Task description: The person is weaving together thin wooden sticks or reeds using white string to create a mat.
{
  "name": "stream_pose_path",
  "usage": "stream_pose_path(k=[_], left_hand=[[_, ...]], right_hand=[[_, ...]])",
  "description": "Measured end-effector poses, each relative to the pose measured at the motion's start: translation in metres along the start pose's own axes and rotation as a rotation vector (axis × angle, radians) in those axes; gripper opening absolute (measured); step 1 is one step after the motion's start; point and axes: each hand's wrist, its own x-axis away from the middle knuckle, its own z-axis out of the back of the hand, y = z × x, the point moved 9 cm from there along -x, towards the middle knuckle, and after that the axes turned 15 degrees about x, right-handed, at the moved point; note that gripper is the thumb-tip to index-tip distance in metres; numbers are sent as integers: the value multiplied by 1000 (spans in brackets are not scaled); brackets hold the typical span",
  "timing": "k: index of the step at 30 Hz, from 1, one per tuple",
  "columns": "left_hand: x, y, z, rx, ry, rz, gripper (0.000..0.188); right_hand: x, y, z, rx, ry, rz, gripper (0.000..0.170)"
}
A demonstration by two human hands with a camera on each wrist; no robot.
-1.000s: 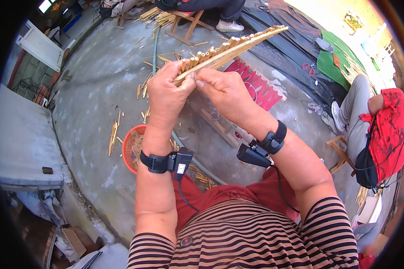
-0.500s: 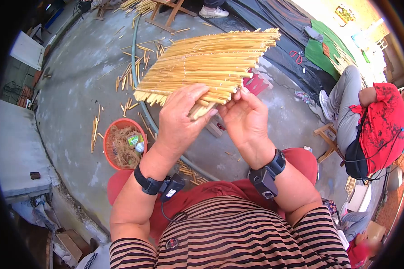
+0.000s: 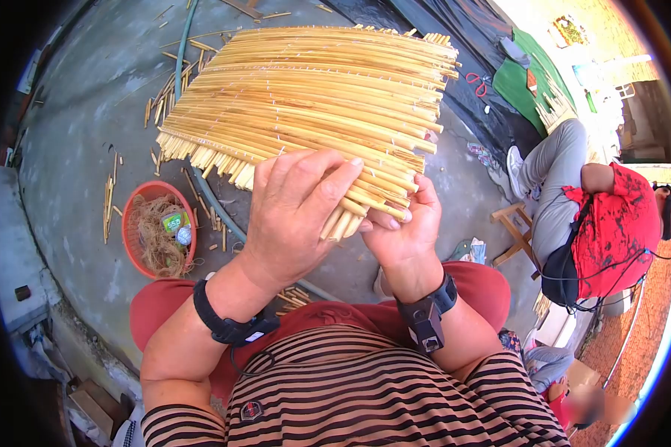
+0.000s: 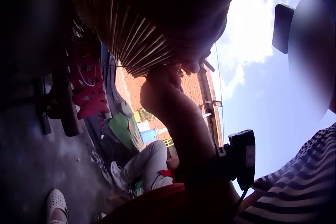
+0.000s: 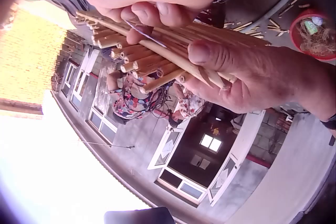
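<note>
A mat of yellow reed stalks point(image 3: 298, 93), bound by rows of white stitching, spreads in front of me in the head view. My left hand point(image 3: 294, 205) grips its near edge, fingers over the top, with the thumb point(image 5: 205, 53) pressing a stalk in the right wrist view. Close to the right end of that edge, my right hand point(image 3: 406, 231) has its fingers bent. The right wrist view shows a white thread point(image 5: 149, 36) running from the right hand's fingertips to the edge stalk. Cut stalk ends point(image 5: 131, 66) fan out beneath. The left wrist view shows the mat's shaded underside point(image 4: 139, 40).
An orange basket point(image 3: 129, 246) of tangled fibre stands on the floor at left, near a hose point(image 3: 224, 212) and loose stalk pieces. At right, a person in a red top point(image 3: 622, 231) sits by a wooden stool point(image 3: 511, 231). Red scissors point(image 3: 477, 83) lie on dark sheeting.
The mat has turned from nearly edge-on to showing its broad face and come closer. Both hands have moved lower; the right hand has rolled palm-upward at the edge. The view has shifted rightward.
</note>
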Motion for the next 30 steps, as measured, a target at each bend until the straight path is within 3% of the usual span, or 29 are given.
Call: stream_pose_path(k=[5, 17, 30], left_hand=[[-11, -8, -3, -30, 41, -103, 47], [-13, -5, -17, -26, -73, -219, 39], [-20, -6, -16, -46, -99, -178, 41]], right_hand=[[3, 13, -25, -228, 129, -120, 29], [6, -4, -7, 505, 346, -102, 27], [1, -15, -3, 640, 168, -26, 31]])
